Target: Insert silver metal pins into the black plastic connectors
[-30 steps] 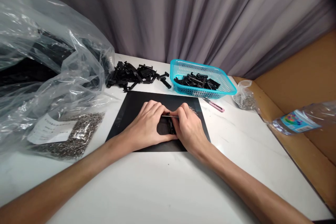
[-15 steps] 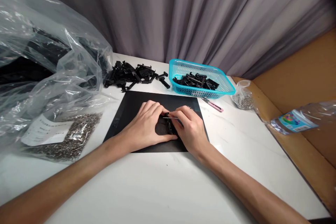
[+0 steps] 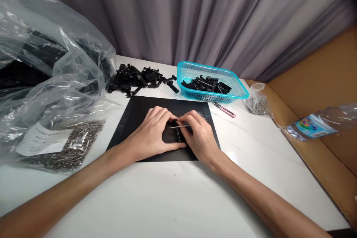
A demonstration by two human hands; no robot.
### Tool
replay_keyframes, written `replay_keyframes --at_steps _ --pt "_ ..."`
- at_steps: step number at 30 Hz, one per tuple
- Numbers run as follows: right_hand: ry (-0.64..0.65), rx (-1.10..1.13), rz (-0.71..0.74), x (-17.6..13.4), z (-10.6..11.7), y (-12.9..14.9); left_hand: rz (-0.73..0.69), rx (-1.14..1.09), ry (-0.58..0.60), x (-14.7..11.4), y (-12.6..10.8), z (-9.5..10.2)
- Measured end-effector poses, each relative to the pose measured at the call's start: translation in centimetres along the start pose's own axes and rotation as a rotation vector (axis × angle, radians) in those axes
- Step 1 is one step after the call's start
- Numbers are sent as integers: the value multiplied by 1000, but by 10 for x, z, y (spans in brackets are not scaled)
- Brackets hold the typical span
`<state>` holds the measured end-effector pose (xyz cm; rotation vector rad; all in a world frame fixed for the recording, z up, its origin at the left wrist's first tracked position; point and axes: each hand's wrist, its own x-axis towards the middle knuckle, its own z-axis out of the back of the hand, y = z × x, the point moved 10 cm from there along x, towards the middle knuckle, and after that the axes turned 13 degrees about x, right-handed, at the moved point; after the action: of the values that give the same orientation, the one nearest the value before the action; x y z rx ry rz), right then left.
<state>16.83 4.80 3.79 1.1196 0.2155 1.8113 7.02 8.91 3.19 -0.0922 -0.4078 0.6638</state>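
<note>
My left hand [image 3: 153,130] grips a slim black plastic part [image 3: 177,134] by its two ends, index finger at the far end and thumb at the near end. The part stays low over a black mat [image 3: 136,113]. My right hand [image 3: 203,135] pinches a thin metal pin [image 3: 173,127] between thumb and index finger. That pin lies crosswise over the part, its free tip pointing left. Whether it touches the part I cannot tell. Small metal pins [image 3: 202,116] lie on the mat beyond my right hand.
Behind the mat are a heap of black parts [image 3: 134,78] and a blue basket [image 3: 182,67] of similar parts. A pink-handled cutter [image 3: 227,112] lies beside the basket. At left sit a bag of metal pins [image 3: 80,143] and a large plastic bag [image 3: 80,44]; at right, a small bag [image 3: 258,104] and a bottle [image 3: 312,126].
The metal pin has shifted slightly towards me and now tilts a little, its left tip lower. Both hands keep their grips. The whole view has drifted slightly left.
</note>
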Motion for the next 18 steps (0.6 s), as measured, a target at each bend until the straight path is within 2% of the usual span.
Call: replay_keyframes --at_steps 13,18 --pt "61 -141 1 2 -8 -1 -16 -10 -11 0 -1 0" --pt "126 -166 20 1 -10 2 -18 5 1 1 -3 0"
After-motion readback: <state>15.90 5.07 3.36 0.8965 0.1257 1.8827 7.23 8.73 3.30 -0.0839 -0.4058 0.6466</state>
